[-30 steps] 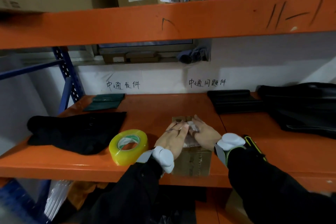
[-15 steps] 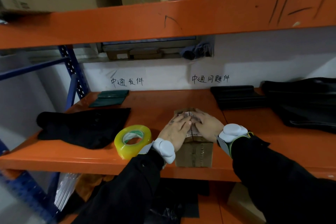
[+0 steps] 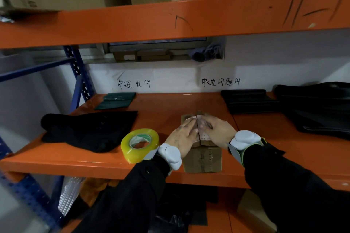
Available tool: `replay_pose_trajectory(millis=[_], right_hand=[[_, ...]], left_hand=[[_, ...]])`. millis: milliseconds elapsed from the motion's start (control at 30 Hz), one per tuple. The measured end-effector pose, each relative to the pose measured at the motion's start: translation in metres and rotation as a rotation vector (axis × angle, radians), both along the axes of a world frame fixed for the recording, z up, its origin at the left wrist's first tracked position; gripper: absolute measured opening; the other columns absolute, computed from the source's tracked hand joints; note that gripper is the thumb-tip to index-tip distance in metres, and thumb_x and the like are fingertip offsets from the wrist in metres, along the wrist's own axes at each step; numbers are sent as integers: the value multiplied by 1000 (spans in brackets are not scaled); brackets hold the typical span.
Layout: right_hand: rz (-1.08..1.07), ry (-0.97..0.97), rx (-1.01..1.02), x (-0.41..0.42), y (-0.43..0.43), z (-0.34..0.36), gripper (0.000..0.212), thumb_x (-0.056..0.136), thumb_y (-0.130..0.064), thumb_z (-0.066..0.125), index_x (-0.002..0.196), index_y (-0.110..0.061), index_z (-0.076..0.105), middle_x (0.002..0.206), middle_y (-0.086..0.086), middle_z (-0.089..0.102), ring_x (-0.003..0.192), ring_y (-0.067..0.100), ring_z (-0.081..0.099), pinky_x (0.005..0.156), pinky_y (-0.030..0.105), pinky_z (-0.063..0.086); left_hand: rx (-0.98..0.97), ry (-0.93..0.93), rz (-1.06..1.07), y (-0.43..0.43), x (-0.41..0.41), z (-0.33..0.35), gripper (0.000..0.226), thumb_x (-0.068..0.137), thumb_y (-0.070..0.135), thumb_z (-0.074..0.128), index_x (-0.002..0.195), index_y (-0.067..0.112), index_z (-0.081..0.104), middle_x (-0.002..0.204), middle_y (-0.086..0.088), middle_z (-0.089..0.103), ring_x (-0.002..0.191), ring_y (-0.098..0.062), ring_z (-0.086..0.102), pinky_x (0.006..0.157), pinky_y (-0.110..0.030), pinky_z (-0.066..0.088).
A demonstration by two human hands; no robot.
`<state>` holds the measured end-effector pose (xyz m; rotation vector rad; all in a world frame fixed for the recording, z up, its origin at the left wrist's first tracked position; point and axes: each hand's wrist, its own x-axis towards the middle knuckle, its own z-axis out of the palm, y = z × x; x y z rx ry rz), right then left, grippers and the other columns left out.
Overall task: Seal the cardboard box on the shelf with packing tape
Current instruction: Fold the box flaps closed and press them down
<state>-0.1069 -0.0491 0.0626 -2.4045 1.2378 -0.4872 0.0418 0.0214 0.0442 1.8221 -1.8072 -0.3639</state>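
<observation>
A small brown cardboard box (image 3: 202, 161) stands near the front edge of the orange shelf (image 3: 166, 108). Its two top flaps are folded down and meet along a dark centre seam. My left hand (image 3: 182, 136) lies flat on the left flap, my right hand (image 3: 217, 130) flat on the right flap, fingers pointing at the seam. Both press the flaps and hide most of the box top. A roll of yellowish clear packing tape (image 3: 139, 144) lies flat on the shelf just left of my left wrist, untouched.
A black garment (image 3: 85, 128) lies on the shelf at the left, with a dark green folded item (image 3: 115, 100) behind it. Black bags (image 3: 312, 108) fill the right side. An upper orange shelf beam (image 3: 170, 19) carries cardboard boxes overhead. A blue upright (image 3: 77, 79) stands at the left.
Both hands have flattened and spread slightly apart on the flaps, so the centre seam now shows between them. The view has shifted a little; box and tape roll stay put.
</observation>
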Motion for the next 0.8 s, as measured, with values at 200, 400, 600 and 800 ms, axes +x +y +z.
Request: replay_pose_trajectory(millis=[200, 400, 600, 800], right_hand=[[-15, 47, -6, -4, 3, -12, 47, 104, -31, 40, 150, -27, 37, 160, -3, 29, 148, 21, 22, 117, 30, 21], [65, 203, -61, 0, 15, -4, 48, 106, -32, 28, 153, -23, 30, 160, 4, 27, 150, 23, 15, 120, 34, 9], [60, 290, -44, 1, 22, 5, 51, 106, -43, 27, 153, -25, 29, 163, -3, 19, 151, 17, 7, 119, 28, 4], [19, 149, 45, -3, 16, -9, 64, 92, -68, 35, 149, -39, 33, 164, -1, 13, 152, 21, 3, 121, 36, 5]], left_hand=[[6, 46, 27, -8, -6, -14, 49, 108, 30, 33, 155, 17, 30, 163, 1, 24, 151, -12, 16, 112, -15, 9], [-11, 133, 52, -4, -9, -13, 49, 109, 31, 30, 155, 15, 30, 162, -2, 26, 151, -14, 16, 110, -12, 9], [-119, 306, 132, 15, 4, -8, 50, 107, 41, 30, 152, 19, 38, 157, 1, 38, 144, -15, 32, 107, -12, 18], [-15, 95, 285, 34, 59, -16, 54, 105, 46, 33, 148, 15, 43, 153, -3, 43, 141, -18, 37, 104, -14, 19]])
